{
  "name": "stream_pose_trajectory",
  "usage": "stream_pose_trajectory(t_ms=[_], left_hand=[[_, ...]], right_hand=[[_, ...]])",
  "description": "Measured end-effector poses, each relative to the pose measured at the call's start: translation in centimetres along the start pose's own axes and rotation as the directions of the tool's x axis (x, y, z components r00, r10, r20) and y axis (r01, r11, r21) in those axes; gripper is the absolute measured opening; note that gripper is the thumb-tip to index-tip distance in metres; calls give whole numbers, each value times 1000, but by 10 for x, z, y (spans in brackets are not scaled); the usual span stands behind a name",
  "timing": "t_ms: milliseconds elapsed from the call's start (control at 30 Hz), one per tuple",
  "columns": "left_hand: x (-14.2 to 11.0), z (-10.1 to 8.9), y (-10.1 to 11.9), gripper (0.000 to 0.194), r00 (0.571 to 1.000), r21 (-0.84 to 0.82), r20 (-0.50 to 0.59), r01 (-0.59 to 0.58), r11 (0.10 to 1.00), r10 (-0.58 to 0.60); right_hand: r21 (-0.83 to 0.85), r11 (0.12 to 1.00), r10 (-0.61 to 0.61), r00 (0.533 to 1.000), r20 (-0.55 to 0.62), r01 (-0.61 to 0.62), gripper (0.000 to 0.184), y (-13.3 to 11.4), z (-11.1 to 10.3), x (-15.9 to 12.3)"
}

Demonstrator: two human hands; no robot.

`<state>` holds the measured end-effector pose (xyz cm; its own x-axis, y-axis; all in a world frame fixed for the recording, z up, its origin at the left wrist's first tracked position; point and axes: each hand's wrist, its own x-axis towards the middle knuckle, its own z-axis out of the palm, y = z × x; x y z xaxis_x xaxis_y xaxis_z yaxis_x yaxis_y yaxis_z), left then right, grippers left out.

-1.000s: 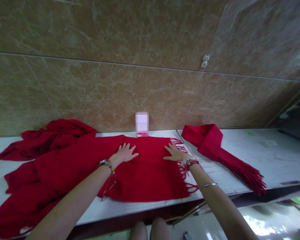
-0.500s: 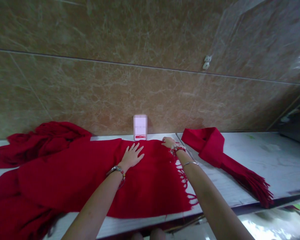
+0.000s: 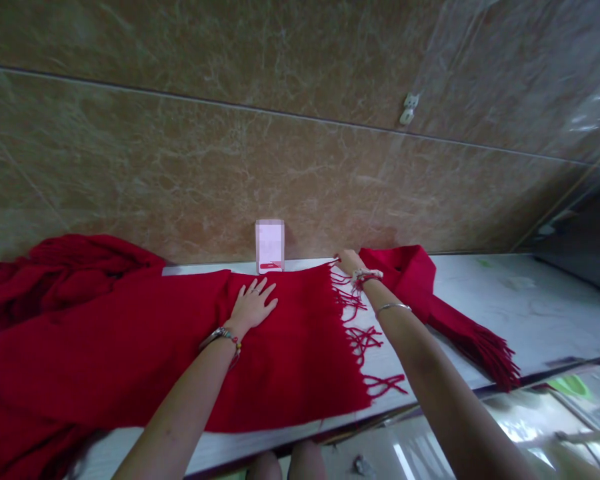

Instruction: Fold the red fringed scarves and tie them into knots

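Note:
A wide red scarf [image 3: 300,347] lies spread over the white tabletop, its fringed end toward the right. My left hand [image 3: 251,308] rests flat on the cloth with its fingers spread. At the far corner of the fringed end, my right hand [image 3: 349,261] is closed, pinching the scarf's fringe at the corner. Several fringe strands hang loose and tangled along that edge. Just beyond my right hand lies a second red scarf [image 3: 430,300], folded into a narrow strip with its tassels pointing toward the near right.
A phone [image 3: 270,247] with a lit screen leans against the brown tiled wall [image 3: 180,167]. Bunched red fabric [image 3: 85,267] lies at the left. A small white fitting [image 3: 409,109] is fixed to the wall. The table's near edge [image 3: 340,427] runs below the scarf.
My right hand has moved from the scarf's far edge to the corner fringe and drawn it outward. My left hand stays flat on the cloth. The view has shifted slightly.

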<state>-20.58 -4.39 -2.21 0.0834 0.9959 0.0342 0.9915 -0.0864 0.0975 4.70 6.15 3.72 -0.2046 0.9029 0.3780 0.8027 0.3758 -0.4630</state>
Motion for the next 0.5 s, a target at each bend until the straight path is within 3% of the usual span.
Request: stream_pose_trajectory(t_ms=[167,233,333,433,500], left_hand=[[-1,1,0,48,999,6,-21,39,999,-39],[-3,0,2,47,998,10,-30,58,998,-58],[-5,-2,4,46,994,46,-86,72,996,-68],[-5,-3,7,44,989,115,-132,-52,992,67],[-5,-4,9,45,982,117,-55,-172,978,179]], right_hand=[[-111,983,-129,977,169,149,20,-5,-3,-9],[-91,961,-223,927,302,261,18,-8,-4,-25],[-24,913,-344,801,490,408,20,-8,-9,-54],[-21,871,-394,723,567,491,18,-3,-16,-76],[-93,842,-386,714,585,531,16,2,-19,-84]])
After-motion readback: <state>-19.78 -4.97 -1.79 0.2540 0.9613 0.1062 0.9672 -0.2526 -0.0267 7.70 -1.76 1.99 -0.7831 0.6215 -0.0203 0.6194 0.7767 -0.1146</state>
